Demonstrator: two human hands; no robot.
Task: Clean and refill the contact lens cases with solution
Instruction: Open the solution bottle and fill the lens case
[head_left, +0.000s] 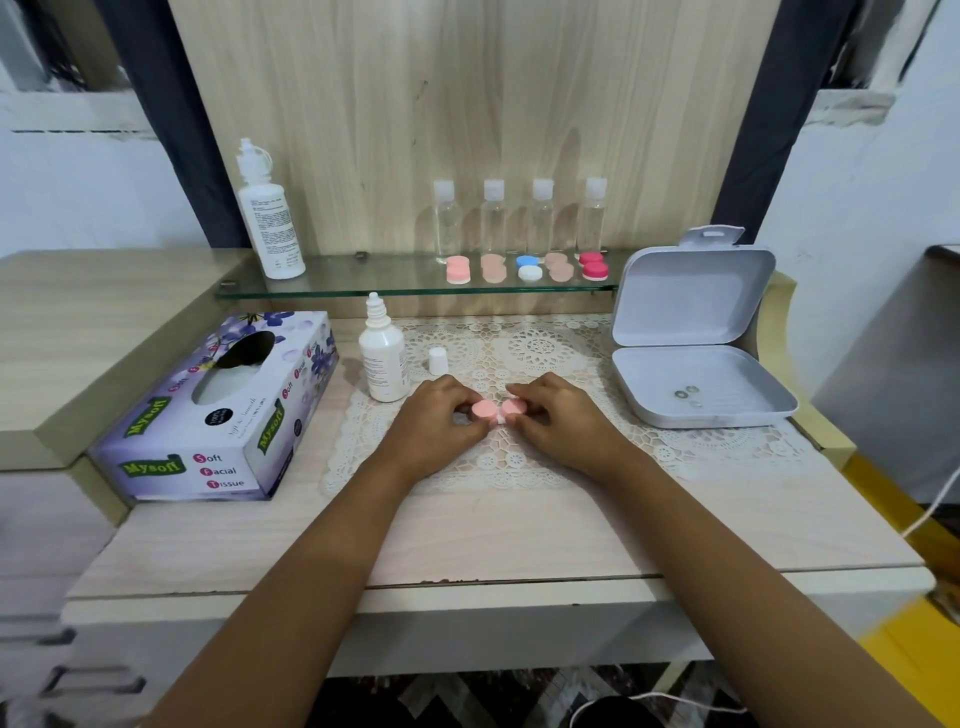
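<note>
Now at the middle of the pale wooden desk (493, 535), you work one lens case with both hands. At far left lies a purple floral cardboard tissue box (218, 410), its opening turned up, probably kept near for wiping. Behind it, a tall white plastic solution bottle (270, 218) stands on the glass shelf (363, 283). Lower down, a small white dropper bottle (384, 358) stands uncapped on the white lace mat (545, 343), with its small white cap (438, 360) upright just beside it, which suggests it is ready for pouring.

Your left hand (441, 421) curls its fingers and pinches the left lid of the pink twin-well plastic contact lens case (496, 409), held low over the mat between your hands. Your right hand (561, 421) pinches the right lid the same way. Gripping both lids at once steadies the case for twisting; whether you are loosening or tightening them cannot be told.

Up on the shelf, a row of capped spare lens cases (524, 267) in pink, beige, blue-and-white and red waits in front of four clear plastic flip-top bottles (519, 218). At far right, an open white plastic hinged box (696, 384) has its lid propped up, and a few small rings (688, 396), too small to identify, lie in its tray.
</note>
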